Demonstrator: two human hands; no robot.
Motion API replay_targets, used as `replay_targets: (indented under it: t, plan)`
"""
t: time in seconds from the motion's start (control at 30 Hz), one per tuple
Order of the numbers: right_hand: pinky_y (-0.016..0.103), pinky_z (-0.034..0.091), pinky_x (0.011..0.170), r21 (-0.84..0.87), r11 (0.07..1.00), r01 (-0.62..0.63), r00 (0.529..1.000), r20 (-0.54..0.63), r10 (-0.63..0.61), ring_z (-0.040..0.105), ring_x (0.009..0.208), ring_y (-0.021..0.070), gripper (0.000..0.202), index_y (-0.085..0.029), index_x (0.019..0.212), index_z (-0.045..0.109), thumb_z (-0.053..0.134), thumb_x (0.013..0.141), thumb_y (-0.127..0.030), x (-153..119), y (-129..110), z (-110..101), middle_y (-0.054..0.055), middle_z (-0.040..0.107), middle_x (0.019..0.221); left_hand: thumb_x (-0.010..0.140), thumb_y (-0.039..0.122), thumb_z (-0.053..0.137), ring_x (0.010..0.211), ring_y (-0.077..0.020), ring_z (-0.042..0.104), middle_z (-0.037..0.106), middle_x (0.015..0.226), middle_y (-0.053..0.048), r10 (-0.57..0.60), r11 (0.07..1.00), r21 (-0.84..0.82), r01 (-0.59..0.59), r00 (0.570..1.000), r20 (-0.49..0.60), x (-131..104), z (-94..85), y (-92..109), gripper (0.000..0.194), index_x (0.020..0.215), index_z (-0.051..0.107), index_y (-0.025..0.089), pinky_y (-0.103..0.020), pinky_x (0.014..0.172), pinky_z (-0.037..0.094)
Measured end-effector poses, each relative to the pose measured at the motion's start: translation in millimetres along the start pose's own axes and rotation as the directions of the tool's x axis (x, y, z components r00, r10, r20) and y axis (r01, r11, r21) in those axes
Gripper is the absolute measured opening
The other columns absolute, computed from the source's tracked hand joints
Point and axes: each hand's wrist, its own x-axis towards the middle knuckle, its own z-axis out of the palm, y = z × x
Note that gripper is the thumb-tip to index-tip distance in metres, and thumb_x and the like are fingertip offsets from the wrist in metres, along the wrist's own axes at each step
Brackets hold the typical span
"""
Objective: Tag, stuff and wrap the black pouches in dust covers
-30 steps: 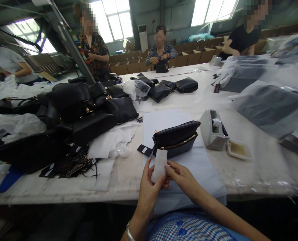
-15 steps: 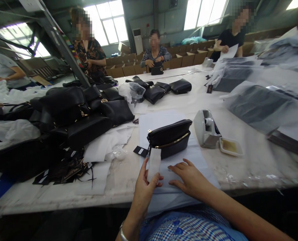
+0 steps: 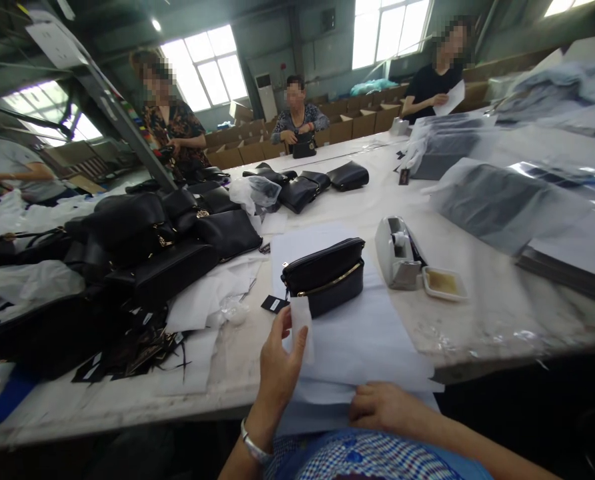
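Observation:
A black zippered bag [image 3: 327, 277] stands on white paper sheets [image 3: 367, 340], a black tag [image 3: 274, 304] lying at its left end. My left hand [image 3: 281, 357] holds a narrow white paper strip [image 3: 302, 330] between thumb and fingers, just in front of the bag's left end. My right hand [image 3: 385, 408] is at the near edge of the sheets, its fingers curled in at the paper's edge; it seems to grip the top sheet.
Black bags [image 3: 147, 233] and loose tags [image 3: 127, 347] are heaped at the left. A tape dispenser [image 3: 398, 257] and a small dish [image 3: 445, 284] stand right of the bag. Wrapped stacks [image 3: 497, 200] lie farther right. Several people are across the table.
My right hand has moved down toward me to the near paper edge, and its spread fingers have curled in. The left hand still holds the strip. The camera view has shifted slightly.

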Motion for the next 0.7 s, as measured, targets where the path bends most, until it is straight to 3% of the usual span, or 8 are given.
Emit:
replay_targets:
  t: [0.13, 0.23, 0.33, 0.4, 0.47, 0.53, 0.6, 0.7]
  plan:
    - [0.022, 0.05, 0.062, 0.437, 0.89, -0.133, 0.99, 0.094, 0.101, 0.068, 0.074, 0.0157, 0.038, -0.019, 0.096, 0.077, 0.054, 0.092, -0.048, -9, -19, -35, 0.006, 0.073, 0.084, 0.096, 0.046, 0.046, 0.097, -0.023, 0.07, 0.07, 0.115, -0.012, -0.04, 0.999, -0.011, 0.041, 0.996, 0.076, -14, -5.6, -9, 0.041, 0.128, 0.048, 0.021, -0.034, 0.079, 0.055]
    - [0.02, 0.053, 0.063, 0.518, 0.83, -0.208, 0.971, 0.007, 0.239, 0.068, 0.066, 0.0133, 0.033, -0.018, 0.096, 0.076, 0.054, 0.094, -0.042, -11, -27, -70, 0.004, 0.073, 0.077, 0.096, 0.041, 0.047, 0.094, -0.0238, 0.069, 0.072, 0.104, -0.009, 0.107, 0.961, 0.227, -0.159, 0.969, 0.224, -29, -14.5, -22, 0.032, 0.12, 0.056, 0.022, -0.035, 0.079, 0.055]
    - [0.021, 0.055, 0.069, 0.317, 0.924, -0.215, 0.882, -0.343, 0.323, 0.069, 0.069, 0.0127, 0.023, -0.02, 0.101, 0.073, 0.054, 0.095, -0.033, -3, -13, -102, 0.004, 0.074, 0.084, 0.093, 0.035, 0.053, 0.083, -0.0245, 0.067, 0.07, 0.088, -0.006, 0.275, 0.779, 0.466, -0.419, 0.897, 0.346, -41, -18.8, -31, 0.02, 0.102, 0.065, 0.023, -0.038, 0.073, 0.054]
    - [0.027, 0.055, 0.084, 0.044, 0.971, -0.233, 0.798, -0.562, 0.217, 0.069, 0.091, 0.0165, 0.025, -0.024, 0.116, 0.068, 0.055, 0.095, -0.028, 9, 4, -126, 0.006, 0.073, 0.104, 0.092, 0.031, 0.054, 0.078, -0.0235, 0.065, 0.068, 0.083, -0.006, 0.355, 0.681, 0.513, -0.523, 0.848, 0.393, -43, -18.6, -33, 0.015, 0.094, 0.067, 0.024, -0.037, 0.069, 0.053]
    - [0.037, 0.047, 0.103, -0.224, 0.938, -0.265, 0.767, -0.638, 0.065, 0.06, 0.117, 0.0216, 0.037, -0.026, 0.131, 0.058, 0.056, 0.094, -0.025, 29, 23, -151, 0.007, 0.063, 0.129, 0.091, 0.024, 0.054, 0.083, -0.0233, 0.064, 0.068, 0.09, -0.006, 0.413, 0.626, 0.528, -0.573, 0.819, 0.398, -40, -16.5, -32, 0.013, 0.094, 0.068, 0.024, -0.037, 0.071, 0.054]
    - [0.045, 0.036, 0.113, -0.4, 0.872, -0.283, 0.798, -0.602, -0.017, 0.044, 0.134, 0.0262, 0.052, -0.026, 0.142, 0.047, 0.06, 0.091, -0.025, 53, 41, -177, 0.008, 0.049, 0.146, 0.089, 0.018, 0.055, 0.098, -0.0263, 0.063, 0.068, 0.107, -0.009, 0.457, 0.59, 0.555, -0.586, 0.809, 0.37, -31, -12.8, -31, 0.016, 0.098, 0.067, 0.023, -0.042, 0.081, 0.055]
    - [0.049, 0.03, 0.115, -0.48, 0.835, -0.27, 0.854, -0.52, -0.023, 0.034, 0.141, 0.0298, 0.067, -0.024, 0.147, 0.039, 0.066, 0.086, -0.028, 79, 57, -203, 0.01, 0.039, 0.153, 0.087, 0.017, 0.059, 0.112, -0.0296, 0.059, 0.065, 0.121, -0.01, 0.478, 0.566, 0.568, -0.598, 0.799, 0.365, -22, -7.6, -33, 0.023, 0.109, 0.065, 0.022, -0.05, 0.095, 0.05]
    - [0.044, 0.04, 0.106, -0.478, 0.846, -0.238, 0.941, -0.33, 0.078, 0.048, 0.13, 0.0311, 0.086, -0.023, 0.151, 0.031, 0.073, 0.078, -0.037, 113, 74, -234, 0.013, 0.05, 0.144, 0.081, 0.022, 0.07, 0.109, -0.0298, 0.062, 0.068, 0.115, -0.01, 0.459, 0.598, 0.547, -0.586, 0.809, 0.366, -12, 1.2, -40, 0.038, 0.118, 0.06, 0.019, -0.055, 0.1, 0.047]
